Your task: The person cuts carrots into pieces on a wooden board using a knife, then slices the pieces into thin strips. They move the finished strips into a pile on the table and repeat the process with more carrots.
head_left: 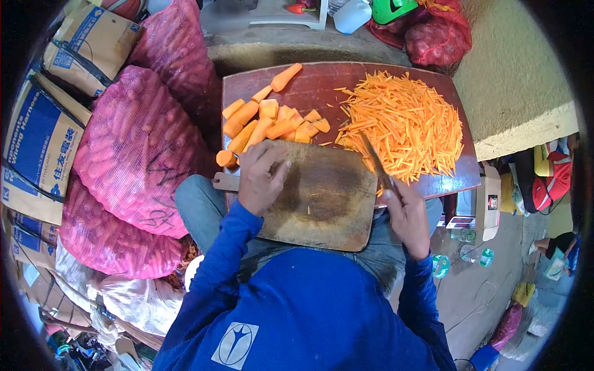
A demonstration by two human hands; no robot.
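My right hand (pixel 405 216) is wrapped round the handle of a knife (pixel 372 157), its blade pointing up and left beside the shredded carrots. Under my left hand (pixel 263 176) lies the upper left of a worn wooden cutting board (pixel 322 191), which rests across my lap and the table edge. The fingers of that hand are loosely bent and apart from the thumb, with nothing visible in them. Just beyond them are several peeled carrot pieces (pixel 281 128). A big heap of carrot strips (pixel 405 127) covers the right of the table. One thin strip sits on the board.
The dark red wooden table (pixel 322 80) is in front of me. Pink mesh sacks (pixel 136 142) and cardboard boxes (pixel 43 148) crowd the left side. A red net bag (pixel 436 40) stands behind the table. Plastic bottles (pixel 476 255) are on the floor at right.
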